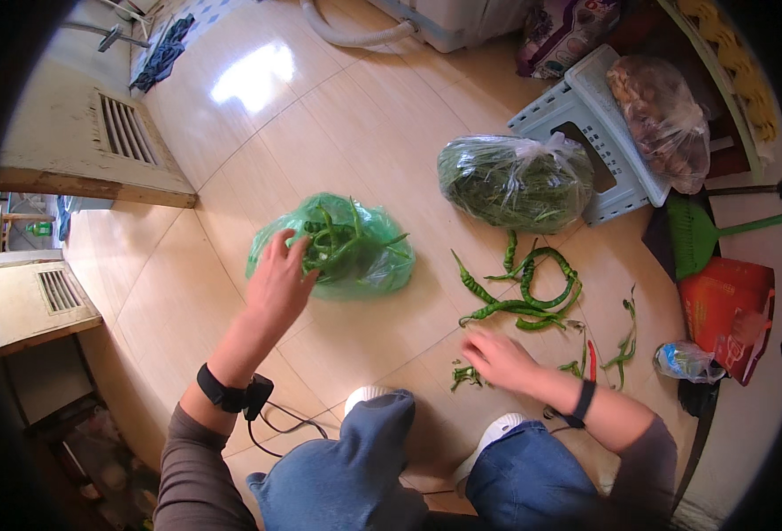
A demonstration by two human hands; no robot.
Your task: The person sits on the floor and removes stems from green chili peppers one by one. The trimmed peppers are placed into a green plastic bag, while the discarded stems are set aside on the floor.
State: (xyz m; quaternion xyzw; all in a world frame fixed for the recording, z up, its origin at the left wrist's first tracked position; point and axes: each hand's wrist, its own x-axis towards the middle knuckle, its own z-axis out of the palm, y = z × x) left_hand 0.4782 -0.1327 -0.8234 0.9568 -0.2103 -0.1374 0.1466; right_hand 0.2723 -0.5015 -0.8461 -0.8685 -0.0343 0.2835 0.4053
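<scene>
My left hand (280, 269) reaches over the left side of a thin green plastic bag (391, 275) on the tiled floor. Its fingers are spread at the edge of a heap of long green chili peppers (338, 242) in the bag's mouth; no pepper is visibly gripped. My right hand (500, 358) is low over the floor, fingers curled and slightly blurred, so whether anything is pinched there is unclear. Beside it lies a small pile of green pepper stems (465, 377). Just beyond are several loose curled green chili peppers (513, 305).
A tied clear bag of leafy greens (513, 182) leans by a pale blue plastic stool (580, 143), which carries another filled bag (663, 123). Rightward are a thin red pepper (591, 362), withered green scraps (626, 345), a green dustpan or broom head (693, 235) and a red bag (726, 308).
</scene>
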